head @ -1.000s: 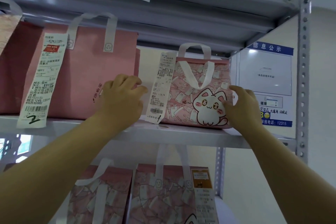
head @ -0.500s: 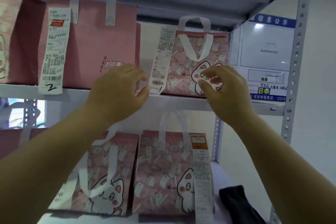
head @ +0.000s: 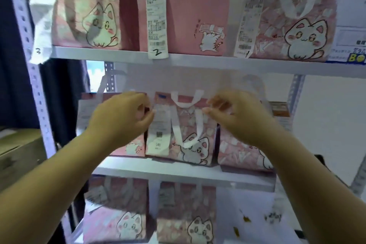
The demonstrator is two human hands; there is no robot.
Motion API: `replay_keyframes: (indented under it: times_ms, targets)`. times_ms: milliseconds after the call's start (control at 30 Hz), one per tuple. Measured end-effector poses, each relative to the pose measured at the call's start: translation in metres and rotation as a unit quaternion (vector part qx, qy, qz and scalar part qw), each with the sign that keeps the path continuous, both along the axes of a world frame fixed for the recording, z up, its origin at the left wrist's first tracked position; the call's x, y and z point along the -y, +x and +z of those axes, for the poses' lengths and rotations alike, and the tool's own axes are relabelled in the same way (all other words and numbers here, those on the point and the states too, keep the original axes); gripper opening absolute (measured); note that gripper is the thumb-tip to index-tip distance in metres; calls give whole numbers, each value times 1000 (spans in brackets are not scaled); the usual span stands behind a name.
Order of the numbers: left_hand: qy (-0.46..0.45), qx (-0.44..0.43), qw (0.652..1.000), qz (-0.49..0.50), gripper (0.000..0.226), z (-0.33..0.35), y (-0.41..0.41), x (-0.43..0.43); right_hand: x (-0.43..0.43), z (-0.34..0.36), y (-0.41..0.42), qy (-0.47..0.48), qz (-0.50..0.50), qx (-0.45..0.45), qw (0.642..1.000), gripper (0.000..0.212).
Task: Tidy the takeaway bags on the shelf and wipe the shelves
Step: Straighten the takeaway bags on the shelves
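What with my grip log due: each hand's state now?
Left hand: curled beside the receipt; grip cannot be told.
Right hand: curled, blurred; cannot be told.

Pink bags (head: 184,130) printed with white cartoon cats, white handles (head: 187,103) and receipts (head: 156,14), on pale grey shelves (head: 198,61).

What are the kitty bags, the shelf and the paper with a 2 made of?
Kitty bag: probably soft matte fabric, maybe coated paper; floppy strap handles. Shelf: looks like pale painted metal; its post has punched holes. Paper slip: thin printed paper with a barcode.
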State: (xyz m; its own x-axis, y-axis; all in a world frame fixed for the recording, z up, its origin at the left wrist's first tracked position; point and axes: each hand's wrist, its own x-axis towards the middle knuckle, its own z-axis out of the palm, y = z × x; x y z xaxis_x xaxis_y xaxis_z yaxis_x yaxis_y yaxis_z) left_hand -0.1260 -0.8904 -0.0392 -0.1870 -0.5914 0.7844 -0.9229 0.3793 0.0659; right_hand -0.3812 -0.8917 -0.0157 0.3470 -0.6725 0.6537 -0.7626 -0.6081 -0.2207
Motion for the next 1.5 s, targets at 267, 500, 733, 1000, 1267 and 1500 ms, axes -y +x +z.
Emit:
replay_keyframes:
  times_ms: [267, 500, 733, 1000, 1267, 1500]
  targets:
    - [147, -20, 981, 127, 18, -65, 120, -20, 5, -66, 92, 160, -20, -73, 984, 34]
    - [224, -52, 958, 173, 20, -102, 174, -2, 38, -103, 142, 214, -71, -96, 970, 49]
    - [230, -89, 951, 188, 32, -122, 214, 50, 94, -129, 188, 203, -92, -42, 974, 63]
    - [258, -162, 936, 176, 47, -136, 235, 105, 149, -141, 223, 201, -153, -20, 967, 67]
    - [312, -187, 922, 131, 34, -147, 248, 136, 162, -148, 236, 217, -239, -44, 945, 60]
    - [341, -223, 912, 47, 48, -154, 257, 149, 155, -147, 243, 214, -257, -15, 942, 54]
